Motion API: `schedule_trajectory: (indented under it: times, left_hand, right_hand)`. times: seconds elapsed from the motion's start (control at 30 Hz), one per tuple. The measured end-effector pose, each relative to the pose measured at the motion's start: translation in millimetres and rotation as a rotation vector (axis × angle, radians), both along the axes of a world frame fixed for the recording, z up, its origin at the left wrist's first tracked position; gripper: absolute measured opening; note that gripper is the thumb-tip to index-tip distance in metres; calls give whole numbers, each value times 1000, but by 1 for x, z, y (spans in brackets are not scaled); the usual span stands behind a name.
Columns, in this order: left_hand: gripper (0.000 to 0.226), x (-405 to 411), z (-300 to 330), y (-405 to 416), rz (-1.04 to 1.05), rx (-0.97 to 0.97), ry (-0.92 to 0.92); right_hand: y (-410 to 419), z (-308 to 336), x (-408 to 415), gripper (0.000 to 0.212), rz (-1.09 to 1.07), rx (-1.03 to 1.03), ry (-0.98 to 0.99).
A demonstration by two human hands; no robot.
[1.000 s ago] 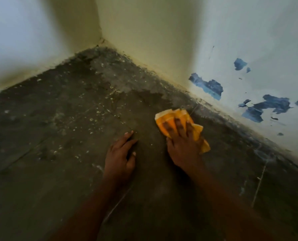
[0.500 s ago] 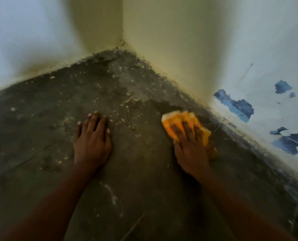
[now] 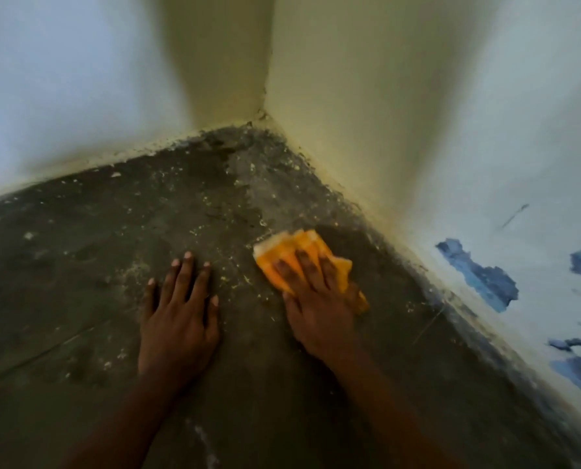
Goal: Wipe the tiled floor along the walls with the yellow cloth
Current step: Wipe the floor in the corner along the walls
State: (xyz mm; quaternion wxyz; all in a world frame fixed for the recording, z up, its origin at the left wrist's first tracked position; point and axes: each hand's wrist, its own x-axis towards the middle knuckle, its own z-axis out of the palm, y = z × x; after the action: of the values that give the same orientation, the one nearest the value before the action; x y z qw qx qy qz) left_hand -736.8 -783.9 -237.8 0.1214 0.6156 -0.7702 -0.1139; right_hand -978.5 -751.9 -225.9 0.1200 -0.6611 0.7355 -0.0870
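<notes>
While our right hand [image 3: 319,306] presses the cloth [image 3: 292,255] flat under straight fingers, near the right wall [image 3: 417,130], our left hand [image 3: 177,319] rests on the floor [image 3: 79,265]. Its fingers lie spread.

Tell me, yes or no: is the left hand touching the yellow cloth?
No: the left hand lies flat on the bare floor, apart from the yellow cloth under the right hand.

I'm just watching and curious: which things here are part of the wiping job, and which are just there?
Part of the job:
yellow cloth
right hand pressing it
tiled floor
pale crumbs

Just there:
left hand, flat on the floor
blue peeled patches on the wall
</notes>
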Motion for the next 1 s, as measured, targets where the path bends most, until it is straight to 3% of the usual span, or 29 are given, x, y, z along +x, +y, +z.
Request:
schedule_trajectory:
  times: [0.07, 0.2, 0.23, 0.3, 0.37, 0.43, 0.53, 0.67, 0.73, 0.83, 0.9, 1.0]
  left_hand:
    - [68, -4, -3, 2, -8, -1, -6]
    - [65, -3, -12, 0, -2, -56, -28]
    - [64, -5, -13, 0, -8, -72, -28]
    - [64, -2, -16, -2, -8, -74, -24]
    - [64, -1, -14, -3, -7, -61, -21]
    - [63, -2, -8, -2, -4, -49, -17]
    - [63, -2, -3, -4, 11, -16, -14]
    - [61, -4, -4, -4, 7, 1, 4]
    - [61, -4, -3, -5, 13, 1, 13]
    - [61, -4, 1, -1, 7, 34, -1]
    - [61, -3, 3, -4, 6, 34, 10]
    - [62, -2, 2, -9, 35, 24, 70]
  right_hand:
    - [9, -6, -30, 60, -105, 50, 17]
    - [-107, -3, -6, 64, -639, 79, -80]
    - [-136, 2, 10, 65, -606, 98, -108]
    - [-166, 6, 45, 63, -322, 90, -87]
    - [-141, 5, 63, 59, 8, 71, -9]
    - [-95, 4, 49, 57, 140, 32, 14]
    - [-96, -2, 3, 62, -17, 64, 41]
    - [-194, 5, 19, 59, -399, 118, -97]
    - [-199, 8, 39, 60, -248, 110, -36]
    - [-130, 2, 39, 57, 27, 46, 47]
    - [-95, -5, 31, 57, 4, -27, 64]
    - [-104, -4, 29, 57, -24, -32, 60]
